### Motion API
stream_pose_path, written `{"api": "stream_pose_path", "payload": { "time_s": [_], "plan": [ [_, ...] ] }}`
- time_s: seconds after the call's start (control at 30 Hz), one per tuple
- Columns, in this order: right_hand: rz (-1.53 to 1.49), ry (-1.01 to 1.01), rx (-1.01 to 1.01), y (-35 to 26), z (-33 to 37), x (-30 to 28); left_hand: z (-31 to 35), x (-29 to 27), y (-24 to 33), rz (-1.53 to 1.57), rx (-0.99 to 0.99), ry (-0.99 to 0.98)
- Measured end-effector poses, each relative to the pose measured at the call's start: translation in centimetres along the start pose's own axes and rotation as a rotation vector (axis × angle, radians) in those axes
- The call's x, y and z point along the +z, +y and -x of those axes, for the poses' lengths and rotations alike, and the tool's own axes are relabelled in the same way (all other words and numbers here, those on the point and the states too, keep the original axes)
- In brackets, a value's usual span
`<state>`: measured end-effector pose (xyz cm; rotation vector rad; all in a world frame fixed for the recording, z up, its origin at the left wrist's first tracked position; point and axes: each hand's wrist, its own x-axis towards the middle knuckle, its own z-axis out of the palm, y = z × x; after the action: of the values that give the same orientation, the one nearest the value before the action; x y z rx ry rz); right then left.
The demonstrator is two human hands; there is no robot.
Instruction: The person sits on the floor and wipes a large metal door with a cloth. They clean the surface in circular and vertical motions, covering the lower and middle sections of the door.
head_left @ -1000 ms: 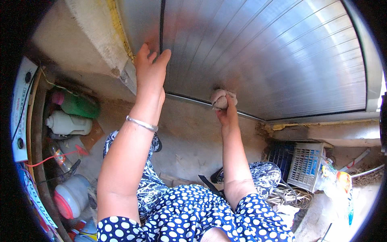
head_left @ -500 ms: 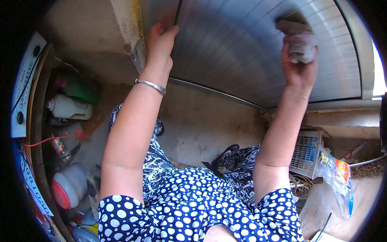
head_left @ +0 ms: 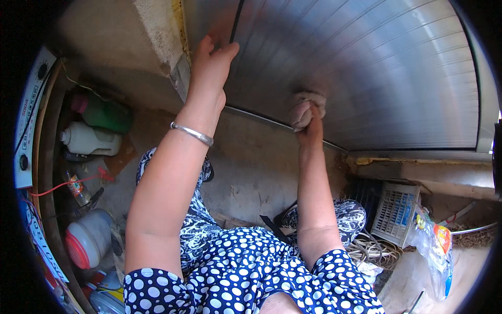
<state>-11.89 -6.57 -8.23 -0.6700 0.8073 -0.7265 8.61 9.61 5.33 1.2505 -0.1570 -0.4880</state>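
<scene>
A large ribbed, shiny metal panel [head_left: 397, 78] fills the upper right, in front of me. My right hand [head_left: 312, 127] is wrapped round a bunched greyish-pink cloth [head_left: 302, 112] and presses it against the panel's lower part, close to the bottom edge. Beside a thin black strip [head_left: 237, 23] near the panel's left side, my left hand [head_left: 209, 65] rests with thumb and a finger apart, touching the panel; its other fingers are partly hidden. A silver bangle [head_left: 192, 133] circles my left wrist.
On the left, a white jug [head_left: 91, 139], a green bottle [head_left: 107, 115] and a red-lidded container [head_left: 89, 239] stand near a white box with knobs [head_left: 30, 120]. A plastic crate [head_left: 396, 214], coiled cord [head_left: 374, 252] and a clear plastic bag [head_left: 434, 251] lie at right.
My right hand has moved the cloth left and down across the panel, from its upper right to near the bottom edge. The left hand stays almost in place.
</scene>
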Motion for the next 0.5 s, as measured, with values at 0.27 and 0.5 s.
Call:
{"api": "stream_pose_path", "payload": {
  "time_s": [0.27, 0.5],
  "plan": [
    [0.048, 0.170, 0.286, 8.4, -4.7, -6.1, 0.5, 0.0, -0.1, -0.126, -0.014, -0.009],
    [0.045, 0.347, 0.520, 15.2, -9.3, -11.3, 1.4, 0.8, 0.2, -0.103, 0.015, -0.020]
  ]
}}
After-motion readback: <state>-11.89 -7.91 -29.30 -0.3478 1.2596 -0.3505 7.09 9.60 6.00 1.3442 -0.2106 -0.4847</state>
